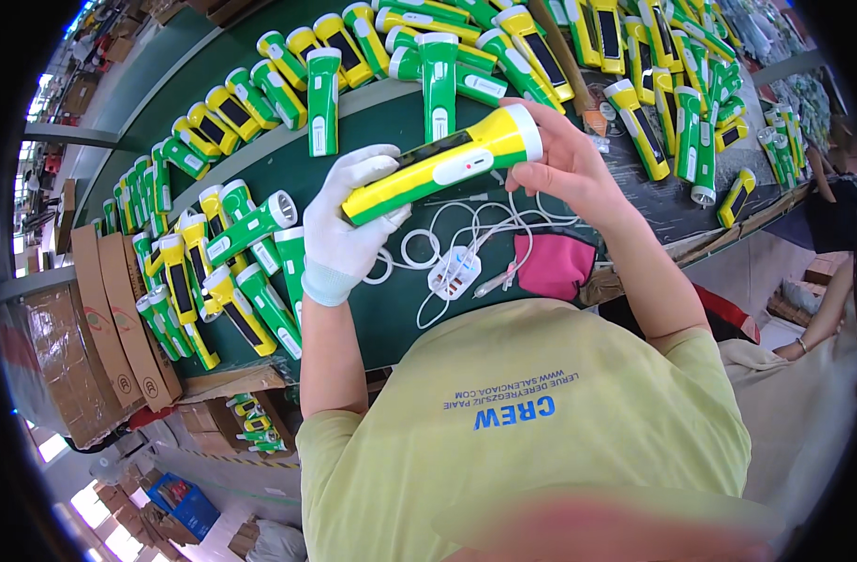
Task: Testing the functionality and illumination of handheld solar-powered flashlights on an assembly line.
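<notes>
I saw my left hand point(346, 225), in a white glove, wrapped around the tail end of a yellow and green torch point(444, 162), fingers clenched on its body. My right hand point(559, 155), bare, gripped the head end, fingertips curled around the white rim of the lens. Between the two hands the torch lay nearly level, tilted up a little toward the right, held above the dark green table point(391, 309) and clear of everything on it. Its white switch panel with a small red dot faced me.

Below the torch, on the table, a white cable point(466, 225) lay in loose loops, running to a white plug block point(454, 273). Just right of that sat a pink cloth point(552, 264).

Loose torches point(250, 281) of the same kind were heaped to the left of my gloved hand, some touching each other, one green one with its lens turned up toward me. More torches point(634, 56) ran in rows across the far side of the table, lying side by side. A green one lay alone near the table's raised edge, just beyond my left hand.

Cardboard boxes point(110, 309) stood at the left end of the table. At the far right, another person's arm point(817, 318) showed, well apart from my hands.
</notes>
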A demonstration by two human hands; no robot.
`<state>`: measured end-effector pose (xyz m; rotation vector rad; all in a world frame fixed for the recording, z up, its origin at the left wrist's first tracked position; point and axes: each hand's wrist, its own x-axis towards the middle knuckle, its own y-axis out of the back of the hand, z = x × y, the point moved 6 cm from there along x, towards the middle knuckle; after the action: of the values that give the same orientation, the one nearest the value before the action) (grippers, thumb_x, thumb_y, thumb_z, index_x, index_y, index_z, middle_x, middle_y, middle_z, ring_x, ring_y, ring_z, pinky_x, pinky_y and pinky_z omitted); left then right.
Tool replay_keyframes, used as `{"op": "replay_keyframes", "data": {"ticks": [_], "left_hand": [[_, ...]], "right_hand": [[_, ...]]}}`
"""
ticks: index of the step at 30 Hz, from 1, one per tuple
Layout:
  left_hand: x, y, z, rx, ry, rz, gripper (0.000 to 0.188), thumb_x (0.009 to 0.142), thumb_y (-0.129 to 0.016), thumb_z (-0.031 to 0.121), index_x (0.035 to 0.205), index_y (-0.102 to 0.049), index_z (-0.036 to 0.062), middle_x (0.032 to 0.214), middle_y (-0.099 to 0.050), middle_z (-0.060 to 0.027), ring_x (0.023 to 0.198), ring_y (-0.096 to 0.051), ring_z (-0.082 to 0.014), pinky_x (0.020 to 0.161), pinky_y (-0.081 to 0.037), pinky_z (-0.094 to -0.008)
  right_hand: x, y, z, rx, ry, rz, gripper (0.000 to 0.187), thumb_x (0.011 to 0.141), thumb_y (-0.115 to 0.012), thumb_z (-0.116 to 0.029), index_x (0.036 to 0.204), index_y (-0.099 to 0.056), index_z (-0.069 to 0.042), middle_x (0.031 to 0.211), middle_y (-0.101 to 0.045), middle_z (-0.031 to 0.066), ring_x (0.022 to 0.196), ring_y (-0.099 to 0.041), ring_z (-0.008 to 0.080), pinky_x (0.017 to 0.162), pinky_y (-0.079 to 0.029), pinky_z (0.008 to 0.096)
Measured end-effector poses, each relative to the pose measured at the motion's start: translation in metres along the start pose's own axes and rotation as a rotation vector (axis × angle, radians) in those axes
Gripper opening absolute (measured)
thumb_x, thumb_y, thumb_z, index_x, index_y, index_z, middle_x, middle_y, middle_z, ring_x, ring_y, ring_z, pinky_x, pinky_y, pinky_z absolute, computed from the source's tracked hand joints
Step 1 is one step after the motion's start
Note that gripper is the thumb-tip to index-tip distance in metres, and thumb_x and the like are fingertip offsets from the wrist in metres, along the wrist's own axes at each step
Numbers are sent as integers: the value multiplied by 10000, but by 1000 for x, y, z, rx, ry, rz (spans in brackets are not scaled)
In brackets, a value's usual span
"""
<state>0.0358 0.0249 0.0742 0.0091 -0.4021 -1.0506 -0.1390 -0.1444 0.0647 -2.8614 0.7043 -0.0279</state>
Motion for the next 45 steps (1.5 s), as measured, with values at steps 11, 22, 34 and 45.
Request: {"op": "replay_keyframes", "data": {"ticks": [11, 22, 34, 45], "left_hand": [[5, -14, -8, 529, 53, -35, 463, 755, -793, 184, 1179, -635, 83, 1044, -661, -135, 915, -661, -309, 794, -529, -345], [-4, -55, -63, -1017, 577, -60, 508, 889, -658, 299, 1276, -487, 18, 1073, -624, -137, 921, -630, -214, 822, -519, -331], [22, -80, -27, -958, 464, -128, 605, 929, -573, 431, 1351, -413, 28, 1037, -638, -128, 901, -648, -200, 806, -531, -334], [30, -87, -66, -854, 682, 159, 487, 992, -482, 489, 1215, -519, 58, 853, -623, -54, 695, -606, -131, 616, -519, -284]], "right_hand": [[8, 2, 9, -100, -69, 82, 669, 838, -775, -106, 1381, -416, 51, 1156, -634, 113, 854, -646, 121, 708, -537, 257], [-76, -57, 79, -1230, 329, -552, 109, 751, -689, -160, 816, -643, -85, 825, -599, 63, 816, -589, 227, 692, -514, 367], [-13, 47, -31, -32, -86, 28, 214, 960, -608, -137, 1119, -650, 0, 734, -570, -48, 595, -423, -4, 498, -304, 168], [-7, -11, -28, -619, 300, 56, 149, 914, -645, -97, 1048, -679, -41, 823, -677, 59, 700, -644, 179, 616, -506, 281]]}}
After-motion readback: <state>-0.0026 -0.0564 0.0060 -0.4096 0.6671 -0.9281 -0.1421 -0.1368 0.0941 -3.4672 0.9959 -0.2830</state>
